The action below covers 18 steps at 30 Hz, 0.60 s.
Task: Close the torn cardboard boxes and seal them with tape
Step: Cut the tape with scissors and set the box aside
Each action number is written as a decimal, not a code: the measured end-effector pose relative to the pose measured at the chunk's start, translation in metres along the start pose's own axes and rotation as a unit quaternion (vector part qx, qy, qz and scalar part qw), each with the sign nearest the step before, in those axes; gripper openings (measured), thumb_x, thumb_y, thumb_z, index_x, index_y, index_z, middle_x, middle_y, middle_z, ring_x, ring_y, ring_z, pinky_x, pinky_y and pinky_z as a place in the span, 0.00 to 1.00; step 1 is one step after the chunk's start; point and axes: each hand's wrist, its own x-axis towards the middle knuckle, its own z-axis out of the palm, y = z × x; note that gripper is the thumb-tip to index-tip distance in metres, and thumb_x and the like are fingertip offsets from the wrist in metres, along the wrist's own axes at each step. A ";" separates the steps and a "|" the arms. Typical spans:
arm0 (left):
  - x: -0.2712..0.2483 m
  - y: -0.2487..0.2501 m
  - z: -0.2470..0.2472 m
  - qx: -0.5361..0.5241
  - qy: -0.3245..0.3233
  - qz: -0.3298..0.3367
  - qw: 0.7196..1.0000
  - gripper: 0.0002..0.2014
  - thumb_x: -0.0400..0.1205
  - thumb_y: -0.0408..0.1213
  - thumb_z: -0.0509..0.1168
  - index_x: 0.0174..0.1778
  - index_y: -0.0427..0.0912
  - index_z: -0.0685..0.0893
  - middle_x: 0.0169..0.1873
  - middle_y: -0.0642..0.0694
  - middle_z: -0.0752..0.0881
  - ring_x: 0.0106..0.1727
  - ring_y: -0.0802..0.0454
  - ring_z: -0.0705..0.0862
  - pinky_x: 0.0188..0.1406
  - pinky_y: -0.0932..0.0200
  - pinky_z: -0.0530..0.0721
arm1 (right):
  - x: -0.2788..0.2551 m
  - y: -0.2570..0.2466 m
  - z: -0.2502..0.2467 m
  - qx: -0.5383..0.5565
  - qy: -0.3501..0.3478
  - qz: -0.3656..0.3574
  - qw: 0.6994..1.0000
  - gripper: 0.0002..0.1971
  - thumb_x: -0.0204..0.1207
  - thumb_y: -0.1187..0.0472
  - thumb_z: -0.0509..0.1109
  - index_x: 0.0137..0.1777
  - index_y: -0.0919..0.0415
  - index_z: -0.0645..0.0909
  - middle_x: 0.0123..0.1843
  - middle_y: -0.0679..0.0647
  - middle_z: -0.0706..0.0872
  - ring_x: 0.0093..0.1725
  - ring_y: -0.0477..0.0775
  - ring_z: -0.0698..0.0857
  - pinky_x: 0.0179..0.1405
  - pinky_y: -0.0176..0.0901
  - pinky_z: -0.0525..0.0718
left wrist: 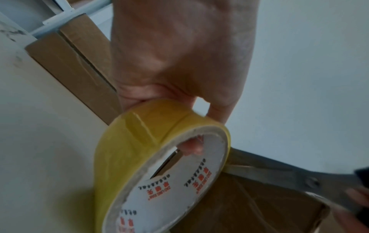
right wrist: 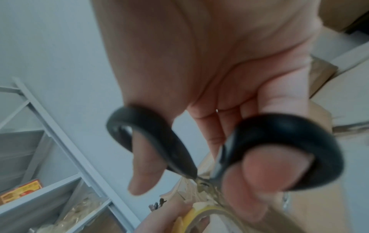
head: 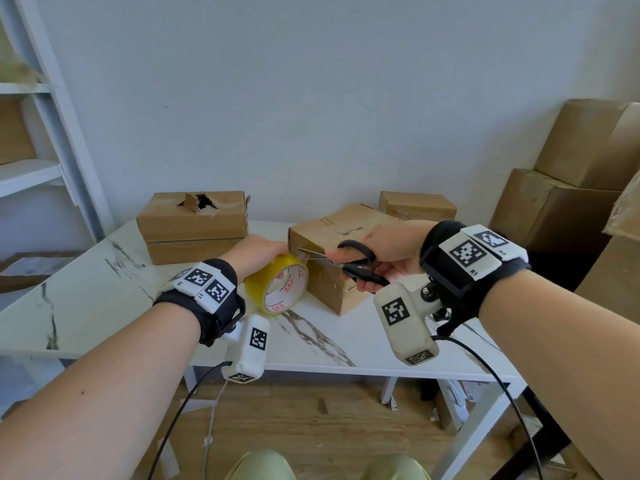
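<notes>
The left hand (head: 258,252) grips the yellow tape roll (head: 277,284), one finger through its core, at the near corner of the middle cardboard box (head: 337,258) on the counter (head: 86,289). The right hand (head: 388,251), fingers curled through the handles, holds black scissors (head: 349,263), blades parted at what appears to be the tape strip between roll and box.

Plain pale wall (head: 311,98) behind the desk (head: 86,296), evenly lit. Desk white, marble-veined, on white legs. Wood-plank floor (head: 311,427) beneath the desk. Pale grey metal shelving (head: 52,133) left of the desk. Stacked brown cartons (head: 571,188) right of the desk, against the wall.
</notes>
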 end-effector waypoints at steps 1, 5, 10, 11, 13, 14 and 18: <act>0.001 0.000 -0.001 -0.003 0.001 0.000 1.000 0.13 0.81 0.45 0.63 0.40 0.38 0.83 0.32 0.40 0.86 0.32 0.47 0.80 0.40 0.56 0.77 | 0.003 -0.002 0.002 0.008 0.000 0.000 1.000 0.24 0.64 0.41 0.76 0.45 0.63 0.82 0.42 0.59 0.83 0.30 0.50 0.82 0.33 0.38 0.85; 0.005 -0.002 -0.002 -0.007 0.005 0.003 1.000 0.12 0.80 0.46 0.67 0.41 0.39 0.82 0.38 0.39 0.85 0.35 0.46 0.81 0.43 0.54 0.78 | 0.009 -0.006 0.002 0.022 0.006 -0.002 1.000 0.19 0.70 0.44 0.74 0.41 0.62 0.81 0.32 0.54 0.85 0.25 0.48 0.81 0.27 0.35 0.85; 0.005 -0.002 -0.002 -0.001 0.006 0.008 1.000 0.13 0.80 0.46 0.67 0.42 0.38 0.81 0.34 0.43 0.82 0.34 0.49 0.79 0.34 0.58 0.75 | 0.010 -0.017 0.007 0.032 0.004 0.000 0.999 0.17 0.73 0.48 0.73 0.37 0.63 0.79 0.28 0.54 0.83 0.20 0.47 0.79 0.21 0.32 0.81; 0.005 -0.002 -0.002 -0.003 0.006 0.011 1.000 0.13 0.80 0.46 0.67 0.42 0.38 0.82 0.33 0.43 0.82 0.33 0.49 0.79 0.33 0.59 0.75 | 0.011 -0.020 0.008 0.014 0.011 -0.005 1.000 0.18 0.74 0.47 0.72 0.37 0.62 0.79 0.29 0.54 0.83 0.21 0.47 0.79 0.22 0.33 0.82; 0.004 -0.002 -0.003 -0.006 0.005 0.012 1.000 0.13 0.81 0.46 0.67 0.40 0.38 0.81 0.32 0.43 0.80 0.32 0.49 0.77 0.33 0.59 0.74 | 0.014 -0.027 0.011 -0.025 0.010 -0.010 1.000 0.19 0.74 0.44 0.71 0.38 0.61 0.79 0.34 0.55 0.83 0.26 0.48 0.79 0.29 0.36 0.82; 0.005 -0.003 -0.003 -0.006 0.005 0.010 1.000 0.13 0.81 0.46 0.67 0.39 0.39 0.80 0.31 0.43 0.80 0.31 0.49 0.77 0.32 0.59 0.73 | 0.017 -0.029 0.012 -0.035 0.001 -0.007 0.999 0.19 0.74 0.43 0.70 0.38 0.61 0.78 0.35 0.55 0.81 0.27 0.49 0.78 0.31 0.36 0.81; 0.008 -0.005 -0.005 -0.002 0.006 0.000 1.000 0.13 0.80 0.48 0.67 0.39 0.40 0.80 0.33 0.43 0.81 0.33 0.49 0.78 0.34 0.58 0.75 | 0.022 -0.030 0.016 -0.043 -0.020 -0.001 0.999 0.18 0.75 0.44 0.69 0.37 0.60 0.77 0.36 0.55 0.78 0.31 0.50 0.75 0.38 0.38 0.78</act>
